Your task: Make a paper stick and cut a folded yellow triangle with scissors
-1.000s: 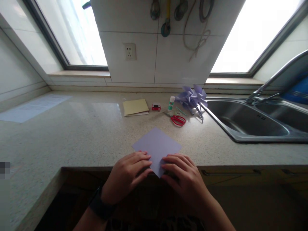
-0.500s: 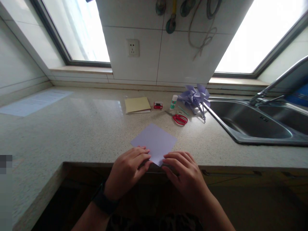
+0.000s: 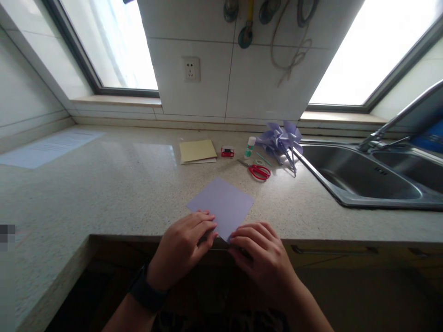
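A square sheet of light purple paper lies on the counter, turned like a diamond, with its near corner at the front edge. My left hand holds its lower left side, fingers on top and thumb close beneath. At the near corner, my right hand pinches the paper between fingers and thumb. Farther back lie red-handled scissors, a glue stick and a small red box. Purple paper pinwheels rest beside the sink.
A pad of yellow paper lies on a white sheet behind the purple one. A thin green stick is near the scissors. To the right is a steel sink with a faucet. A printed sheet lies far left.
My right hand has moved slightly toward me and left, onto the near corner of the paper. My left hand stays nearly in place.
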Demonstrator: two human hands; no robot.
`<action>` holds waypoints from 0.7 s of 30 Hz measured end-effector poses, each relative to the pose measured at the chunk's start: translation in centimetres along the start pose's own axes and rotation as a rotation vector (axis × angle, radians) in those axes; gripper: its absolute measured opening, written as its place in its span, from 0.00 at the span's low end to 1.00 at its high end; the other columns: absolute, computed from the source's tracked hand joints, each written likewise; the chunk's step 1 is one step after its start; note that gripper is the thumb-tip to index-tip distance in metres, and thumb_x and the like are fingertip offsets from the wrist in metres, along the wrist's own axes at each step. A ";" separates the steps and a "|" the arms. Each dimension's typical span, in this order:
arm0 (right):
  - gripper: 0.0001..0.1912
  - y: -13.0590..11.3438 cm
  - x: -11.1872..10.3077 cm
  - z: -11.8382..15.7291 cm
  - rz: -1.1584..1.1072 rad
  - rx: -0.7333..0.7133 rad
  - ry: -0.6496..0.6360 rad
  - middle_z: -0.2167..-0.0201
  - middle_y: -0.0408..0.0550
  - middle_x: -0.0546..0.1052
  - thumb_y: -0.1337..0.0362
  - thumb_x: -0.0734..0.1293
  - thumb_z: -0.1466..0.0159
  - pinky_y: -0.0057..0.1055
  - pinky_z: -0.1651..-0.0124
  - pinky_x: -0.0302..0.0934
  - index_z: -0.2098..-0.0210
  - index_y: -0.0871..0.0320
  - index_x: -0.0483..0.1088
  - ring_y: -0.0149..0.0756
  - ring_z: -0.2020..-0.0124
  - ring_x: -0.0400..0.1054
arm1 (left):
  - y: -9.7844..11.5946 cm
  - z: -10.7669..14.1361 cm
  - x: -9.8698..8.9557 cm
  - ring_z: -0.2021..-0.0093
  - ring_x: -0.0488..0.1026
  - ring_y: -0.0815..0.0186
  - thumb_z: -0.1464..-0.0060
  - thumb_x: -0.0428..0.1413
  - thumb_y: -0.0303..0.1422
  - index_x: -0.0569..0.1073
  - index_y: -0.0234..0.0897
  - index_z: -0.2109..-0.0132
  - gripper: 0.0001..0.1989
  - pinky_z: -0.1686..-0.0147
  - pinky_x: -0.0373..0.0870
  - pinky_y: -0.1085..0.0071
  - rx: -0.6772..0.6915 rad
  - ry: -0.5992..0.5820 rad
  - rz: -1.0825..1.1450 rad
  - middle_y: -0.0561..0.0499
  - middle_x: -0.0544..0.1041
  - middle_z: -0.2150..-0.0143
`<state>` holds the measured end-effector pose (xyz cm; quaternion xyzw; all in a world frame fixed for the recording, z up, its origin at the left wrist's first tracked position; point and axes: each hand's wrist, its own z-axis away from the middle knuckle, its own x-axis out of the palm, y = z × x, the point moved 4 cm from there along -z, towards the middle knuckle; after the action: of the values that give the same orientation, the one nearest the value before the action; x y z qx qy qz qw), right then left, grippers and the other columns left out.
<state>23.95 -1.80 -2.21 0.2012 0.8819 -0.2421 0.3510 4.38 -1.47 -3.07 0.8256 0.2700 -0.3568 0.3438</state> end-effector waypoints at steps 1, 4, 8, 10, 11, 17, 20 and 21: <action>0.07 0.0 0.0 0.1 -0.004 -0.001 0.003 0.62 0.42 0.81 0.69 0.71 0.35 0.37 0.55 0.61 0.59 0.53 0.72 0.36 0.60 0.73 | 0.0 0.0 0.0 0.43 0.74 0.59 0.37 0.56 0.28 0.74 0.39 0.50 0.09 0.42 0.73 0.55 -0.001 -0.002 -0.002 0.48 0.79 0.47; 0.08 0.0 0.1 0.2 -0.010 0.007 0.019 0.62 0.42 0.81 0.71 0.70 0.35 0.37 0.55 0.60 0.58 0.54 0.72 0.36 0.61 0.72 | 0.0 0.2 0.3 0.43 0.74 0.58 0.36 0.55 0.28 0.72 0.39 0.47 0.11 0.42 0.73 0.54 -0.011 -0.011 -0.015 0.48 0.79 0.47; 0.09 0.0 0.4 0.1 0.011 0.022 0.045 0.64 0.43 0.80 0.72 0.69 0.35 0.37 0.58 0.60 0.57 0.55 0.71 0.36 0.63 0.71 | 0.0 0.4 0.4 0.43 0.73 0.56 0.36 0.54 0.30 0.67 0.39 0.40 0.18 0.43 0.74 0.52 -0.049 -0.026 -0.037 0.45 0.77 0.46; 0.08 0.0 0.5 -0.1 0.022 0.036 0.053 0.65 0.44 0.80 0.72 0.68 0.35 0.37 0.59 0.59 0.57 0.55 0.70 0.36 0.65 0.70 | 0.2 0.3 0.3 0.42 0.73 0.55 0.37 0.55 0.30 0.65 0.39 0.39 0.20 0.43 0.73 0.52 -0.046 -0.036 -0.040 0.45 0.77 0.45; 0.08 0.0 0.6 -0.1 0.025 0.043 0.056 0.65 0.44 0.79 0.71 0.68 0.34 0.37 0.59 0.59 0.57 0.55 0.70 0.36 0.65 0.70 | 0.3 0.3 0.3 0.42 0.72 0.55 0.37 0.55 0.30 0.65 0.39 0.38 0.21 0.42 0.72 0.52 -0.034 -0.043 -0.043 0.44 0.76 0.44; 0.05 0.3 1.0 -0.4 0.023 0.102 0.074 0.68 0.43 0.78 0.70 0.67 0.33 0.37 0.60 0.58 0.58 0.55 0.70 0.37 0.66 0.68 | 1.1 0.3 0.2 0.40 0.70 0.54 0.39 0.57 0.30 0.68 0.43 0.40 0.21 0.41 0.71 0.50 0.054 -0.078 -0.067 0.47 0.75 0.42; 0.04 0.3 1.2 -0.4 0.022 0.119 0.073 0.69 0.43 0.78 0.70 0.67 0.33 0.37 0.60 0.57 0.59 0.55 0.70 0.37 0.66 0.67 | 1.3 0.2 0.4 0.43 0.73 0.56 0.38 0.56 0.29 0.70 0.43 0.42 0.18 0.42 0.71 0.51 0.093 -0.057 -0.044 0.48 0.78 0.44; 0.04 0.4 1.2 -0.5 0.023 0.123 0.077 0.69 0.43 0.77 0.69 0.67 0.32 0.37 0.60 0.57 0.60 0.55 0.70 0.37 0.66 0.67 | 1.3 0.2 0.4 0.45 0.74 0.56 0.38 0.56 0.29 0.71 0.43 0.43 0.17 0.42 0.71 0.51 0.106 -0.043 -0.041 0.48 0.79 0.46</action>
<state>23.07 -1.01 -2.91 0.2414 0.8759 -0.2838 0.3066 5.42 -2.35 -3.02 0.8291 0.2602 -0.3953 0.2977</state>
